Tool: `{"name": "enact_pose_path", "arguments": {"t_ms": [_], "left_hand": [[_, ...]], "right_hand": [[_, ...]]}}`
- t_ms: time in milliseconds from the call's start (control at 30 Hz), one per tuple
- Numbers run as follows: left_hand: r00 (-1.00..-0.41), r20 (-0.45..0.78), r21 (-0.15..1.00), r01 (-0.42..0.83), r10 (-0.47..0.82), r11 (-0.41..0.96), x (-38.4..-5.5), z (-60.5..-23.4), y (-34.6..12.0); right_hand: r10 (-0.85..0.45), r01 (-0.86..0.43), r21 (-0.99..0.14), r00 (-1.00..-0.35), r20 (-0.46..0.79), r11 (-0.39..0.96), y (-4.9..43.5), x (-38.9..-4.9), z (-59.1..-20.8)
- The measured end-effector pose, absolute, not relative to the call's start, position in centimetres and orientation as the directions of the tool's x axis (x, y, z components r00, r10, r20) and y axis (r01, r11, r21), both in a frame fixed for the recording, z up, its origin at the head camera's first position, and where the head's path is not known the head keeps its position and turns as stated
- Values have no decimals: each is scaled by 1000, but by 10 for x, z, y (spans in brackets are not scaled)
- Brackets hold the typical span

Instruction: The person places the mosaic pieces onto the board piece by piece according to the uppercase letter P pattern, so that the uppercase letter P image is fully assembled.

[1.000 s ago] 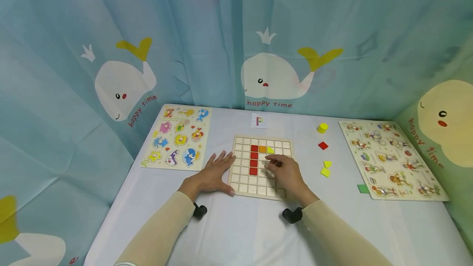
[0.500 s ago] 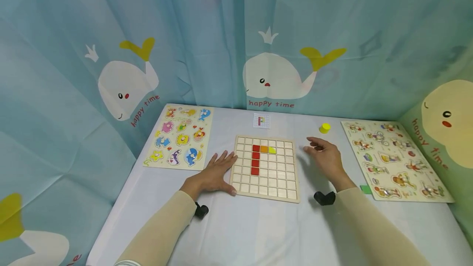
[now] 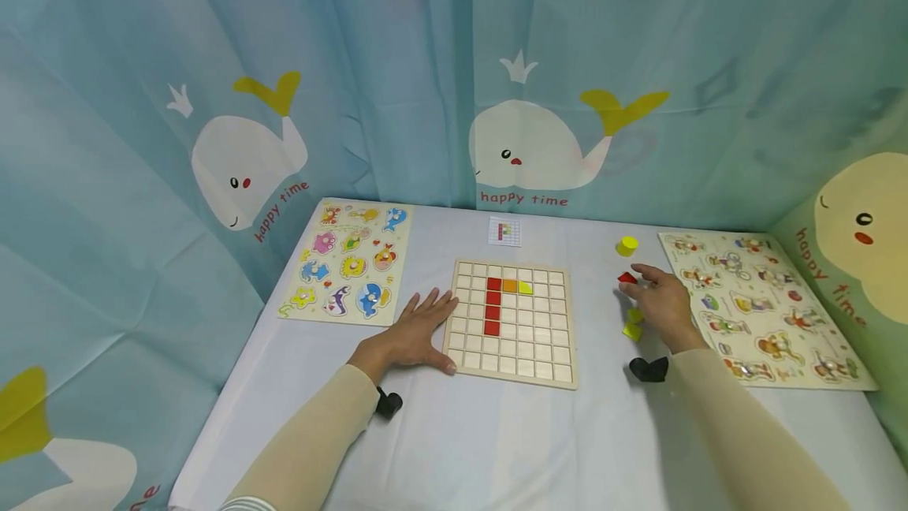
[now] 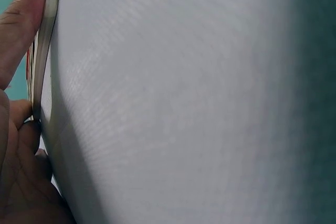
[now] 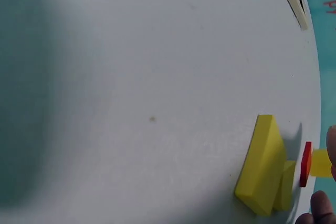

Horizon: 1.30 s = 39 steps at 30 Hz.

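My left hand [image 3: 411, 335] lies spread at the left edge of a wooden grid board [image 3: 514, 378], with thumb and fingertips against its rim. In the left wrist view, the thumb [image 4: 21, 24] meets the board's side. A red column of tiles [image 3: 493, 312], an orange tile [image 3: 510, 285] and a yellow quarter-round tile [image 3: 526, 288] sit in the grid. My right hand [image 3: 665, 307] is over the table's right part, thumb and forefinger parted around a loose red tile [image 3: 627, 278]. Two yellow blocks [image 5: 261, 169] lie nearer, partly beneath that hand in the head view.
A yellow cylinder [image 3: 627, 247] stands behind the red tile. A small pattern card [image 3: 505, 232] lies behind the board. Sea-animal [image 3: 347, 262] and people-figure [image 3: 769, 306] peg puzzles flank the table left and right. Whale-print curtains [image 3: 397, 101] enclose it.
My right hand has moved right from over the grid board to the loose red tile. My left hand stays at the board's edge, and the tiles in the grid look the same.
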<state>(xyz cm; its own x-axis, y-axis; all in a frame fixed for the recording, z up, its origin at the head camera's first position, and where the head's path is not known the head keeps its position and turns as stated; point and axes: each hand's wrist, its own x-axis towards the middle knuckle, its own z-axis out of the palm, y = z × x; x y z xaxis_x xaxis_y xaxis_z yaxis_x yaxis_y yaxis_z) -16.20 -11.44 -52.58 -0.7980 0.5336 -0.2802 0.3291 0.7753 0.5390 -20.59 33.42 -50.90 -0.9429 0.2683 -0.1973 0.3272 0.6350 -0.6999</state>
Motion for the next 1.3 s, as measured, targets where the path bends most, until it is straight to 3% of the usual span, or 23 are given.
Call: {"name": "enact_pose_path", "arguments": {"t_ms": [233,533,767,1300], "left_hand": [[-798,-281,545,325,533,773,-162,-525,-115],[-801,-270,547,328,534,770,-161,-523,-115],[-803,-272,540,328,530,775,-162,-525,-115],[-802,-273,539,329,531,775,-162,-525,-114]], "right_hand": [[312,414,-661,-910,-274,626,336,-216,-517],[252,349,-572,-936,-246,742,330,-213,-515],[169,313,-611,-944,-282,727,334,-209,-513],[196,317,-596,-946,-260,738,330,-208,-514]]}}
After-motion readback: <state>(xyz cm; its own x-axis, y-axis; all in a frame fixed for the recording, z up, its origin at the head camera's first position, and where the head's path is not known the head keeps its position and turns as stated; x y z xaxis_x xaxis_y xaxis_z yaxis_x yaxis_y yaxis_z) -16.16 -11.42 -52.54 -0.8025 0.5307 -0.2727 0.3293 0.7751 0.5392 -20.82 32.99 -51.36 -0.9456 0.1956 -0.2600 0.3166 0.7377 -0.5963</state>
